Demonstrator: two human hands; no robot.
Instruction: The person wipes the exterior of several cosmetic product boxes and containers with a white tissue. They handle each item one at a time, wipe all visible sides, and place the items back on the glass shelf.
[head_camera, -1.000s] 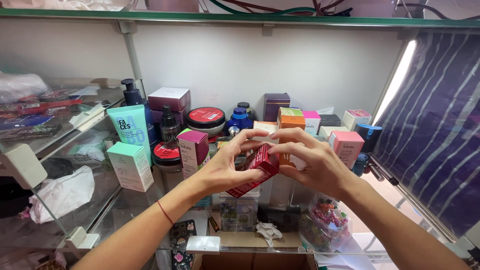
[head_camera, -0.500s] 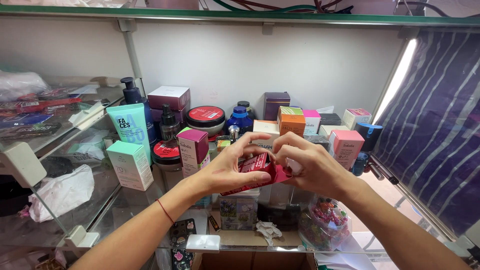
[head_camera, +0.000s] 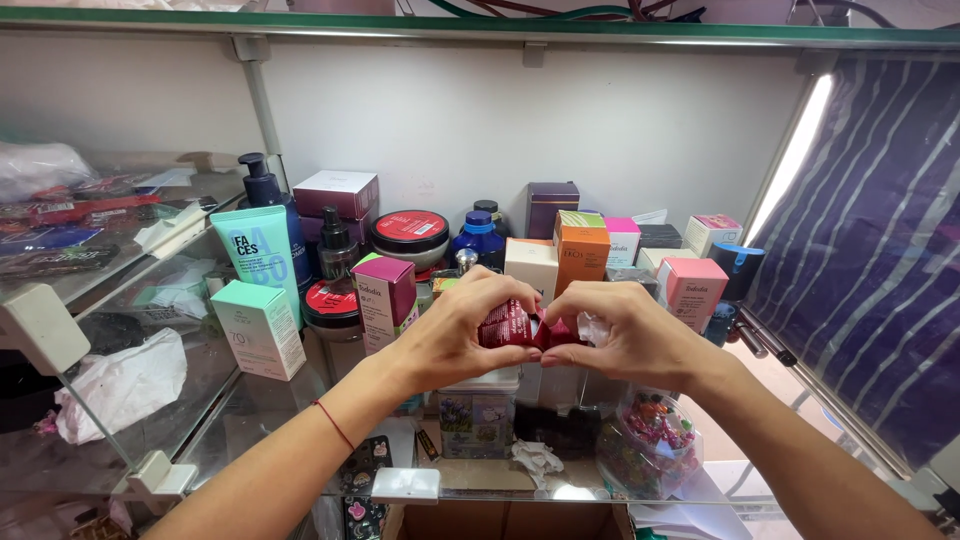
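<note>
Both of my hands hold a small dark red packet above a glass shelf. My left hand wraps its fingers over the packet's left end. From the right, my right hand pinches the other end, thumb below. The two thumbs nearly touch under the packet. Most of it is hidden by my fingers. A thin red cord circles my left wrist.
Behind the hands stand many cosmetics: a mint tube, a mint box, a magenta box, red-lidded jars, an orange box, a pink box. A bag of bright sweets lies below.
My hands have closed in over the red packet and lowered it slightly. Less of it shows now than a second ago.
</note>
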